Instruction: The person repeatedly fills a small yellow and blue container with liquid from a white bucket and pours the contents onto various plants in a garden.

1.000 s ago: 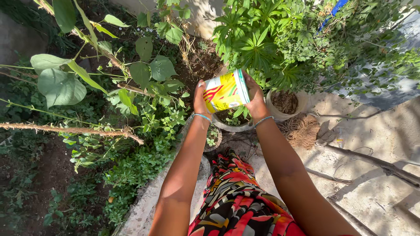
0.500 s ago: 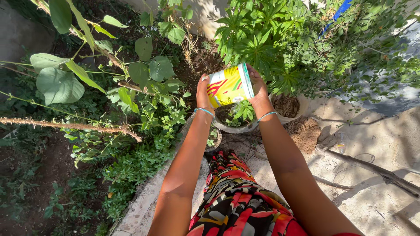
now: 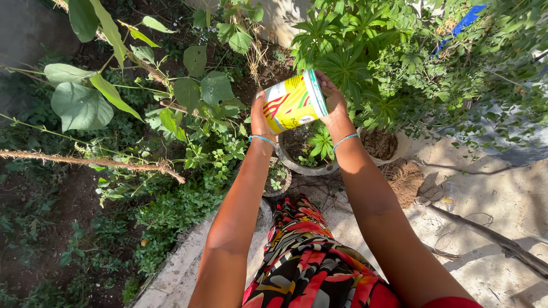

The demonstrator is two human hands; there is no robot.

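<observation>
I note both arms stretched forward and slightly upward, elbows nearly straight. Taking the yellow tub point(image 3: 294, 102) as my reference: the left hand point(image 3: 258, 117) is clasped against its left, bottom end, fingers behind it, a beaded bracelet at the wrist. The tub lies tipped on its side in the air, its white rim facing right. The right hand point(image 3: 333, 100) grips that rim end, fingers curled over the edge, a similar bracelet on its wrist. Directly below the tub stands a grey pot point(image 3: 302, 165) with a small green plant. Right of the tub, just beyond the right hand, rises a leafy shrub point(image 3: 354, 63).
</observation>
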